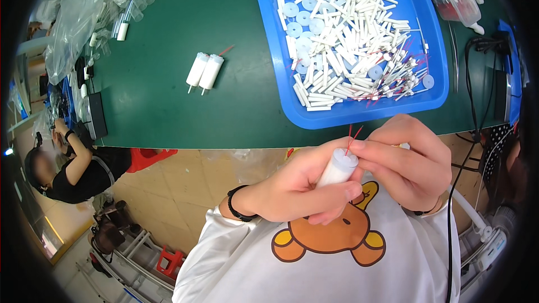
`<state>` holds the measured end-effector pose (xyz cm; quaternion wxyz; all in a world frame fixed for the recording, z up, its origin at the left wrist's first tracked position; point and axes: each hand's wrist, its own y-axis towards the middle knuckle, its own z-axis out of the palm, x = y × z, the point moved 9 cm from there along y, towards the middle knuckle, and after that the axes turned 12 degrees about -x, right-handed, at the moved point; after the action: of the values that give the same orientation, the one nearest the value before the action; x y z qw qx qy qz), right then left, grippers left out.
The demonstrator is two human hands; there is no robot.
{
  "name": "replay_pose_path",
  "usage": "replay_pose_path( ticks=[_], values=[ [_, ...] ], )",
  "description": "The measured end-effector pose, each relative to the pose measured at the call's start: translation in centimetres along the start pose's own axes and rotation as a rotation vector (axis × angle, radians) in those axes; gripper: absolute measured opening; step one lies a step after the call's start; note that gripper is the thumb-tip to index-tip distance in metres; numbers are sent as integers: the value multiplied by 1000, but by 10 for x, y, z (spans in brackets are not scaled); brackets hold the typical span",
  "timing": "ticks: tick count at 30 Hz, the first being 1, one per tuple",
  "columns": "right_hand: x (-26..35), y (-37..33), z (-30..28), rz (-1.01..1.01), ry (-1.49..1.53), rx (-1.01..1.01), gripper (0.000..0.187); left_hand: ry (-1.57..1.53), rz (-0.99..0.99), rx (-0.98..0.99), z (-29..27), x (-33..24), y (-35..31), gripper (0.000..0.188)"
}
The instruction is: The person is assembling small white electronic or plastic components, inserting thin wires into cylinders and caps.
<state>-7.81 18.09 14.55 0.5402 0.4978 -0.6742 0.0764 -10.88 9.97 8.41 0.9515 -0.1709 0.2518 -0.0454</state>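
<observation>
My left hand (300, 188) grips a white plastic cylinder (338, 168) close to my chest, below the table's near edge. My right hand (410, 160) pinches thin red wires (352, 136) that stick up from the cylinder's top end. Straight ahead on the green table (168, 95) lies a blue tray (359, 113) heaped with several white sticks, pale blue discs and red-wired pieces. Two finished white cylinders (204, 71) lie side by side on the table, left of the tray.
Clear plastic bags and small white tubes (106, 5) pile at the table's far left. A black box (96, 115) sits at the left edge. Black cables (477, 78) run at the right. Another person (73, 171) in black works at lower left.
</observation>
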Motion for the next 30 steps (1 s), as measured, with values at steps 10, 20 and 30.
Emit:
replay_pose_path(
  ticks=[10,20,30],
  values=[
    [19,-3,2,-268,41,172,35,141,-84,88,0,11,-6,10],
    [27,-1,-1,-295,-39,132,32,39,-235,191,2,15,-6,9],
    [13,-8,2,-216,-78,105,30,224,-230,-15,-8,12,1,11]
  ],
)
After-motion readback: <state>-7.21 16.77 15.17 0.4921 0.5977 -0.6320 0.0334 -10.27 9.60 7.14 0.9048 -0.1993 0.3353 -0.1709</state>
